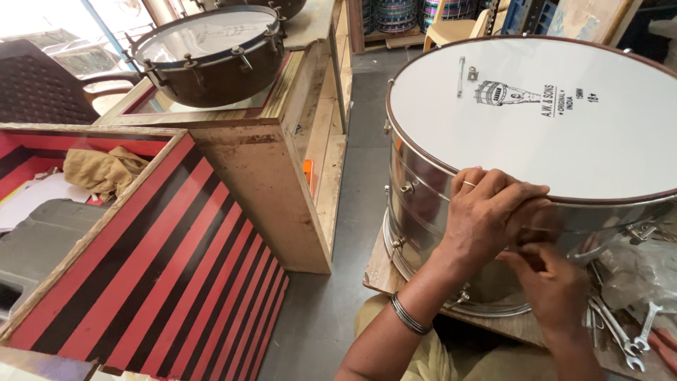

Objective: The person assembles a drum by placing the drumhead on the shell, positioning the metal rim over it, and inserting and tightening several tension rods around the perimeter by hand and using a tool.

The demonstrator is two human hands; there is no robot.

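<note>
1. Steel-shelled big drum (423, 197) with white head, stood on low wooden board (381, 276); taken as the landmark for everything below.
2. Left hand (486, 219) laid over the drum's near rim, fingers curled down against the shiny shell, gripping the edge. Bangles (410, 315) seen on that wrist, ring on one finger.
3. Right hand (553, 286) tucked just below the left, against the drum's side, fingertips pinched together at the shell; whatever was pinched stayed too small and too hidden to name.
4. Spanners (624, 335) lay on the board just right of the drum's base, beside a crumpled clear plastic bag (645, 271).
5. Small metal key (460, 76) rested on the drum's white head, toward the far side.
6. Left of the drum, across a strip of grey floor, stood a plain wooden cabinet (275, 183).
7. On top of that cabinet, well apart from the big drum, sat a dark shallow drum (211, 56) with metal tension hooks round its rim.
8. Further left again, a red-and-black striped box (162, 268) with a tan cloth (102, 171) inside.
</note>
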